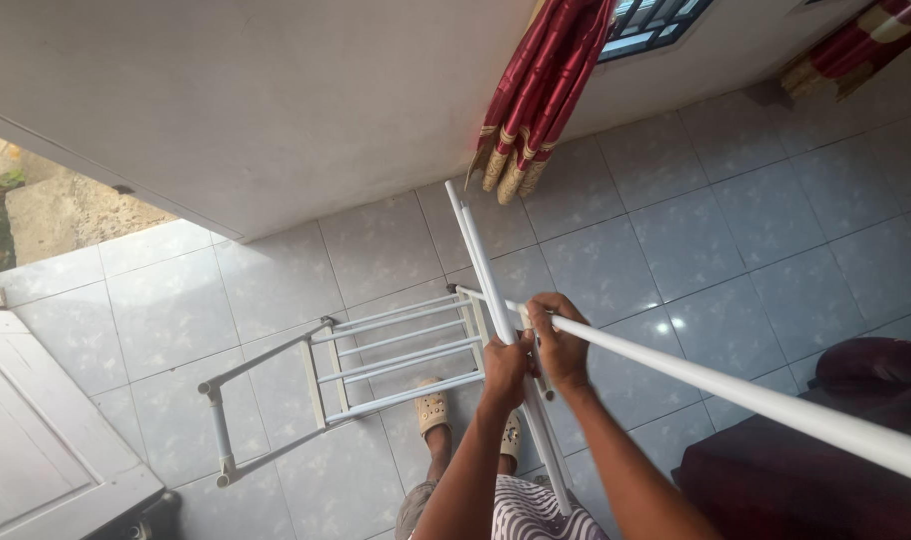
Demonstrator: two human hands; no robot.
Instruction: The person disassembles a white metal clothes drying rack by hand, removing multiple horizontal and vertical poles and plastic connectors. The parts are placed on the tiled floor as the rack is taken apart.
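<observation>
Your left hand (pixel 506 362) is wrapped around an upright white tube of the folding drying rack (pixel 396 360), which stands over the grey tiled floor (pixel 736 230). Your right hand (pixel 559 345) seems closed on the long white rail (pixel 756 400) just beside it.

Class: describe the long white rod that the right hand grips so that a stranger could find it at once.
Start at the grey tiled floor and find the white folding rack. From its top, the long white rod runs to the lower right, gripped by the right hand. Unlike the rack's short rungs, it is long, single and smooth.
</observation>
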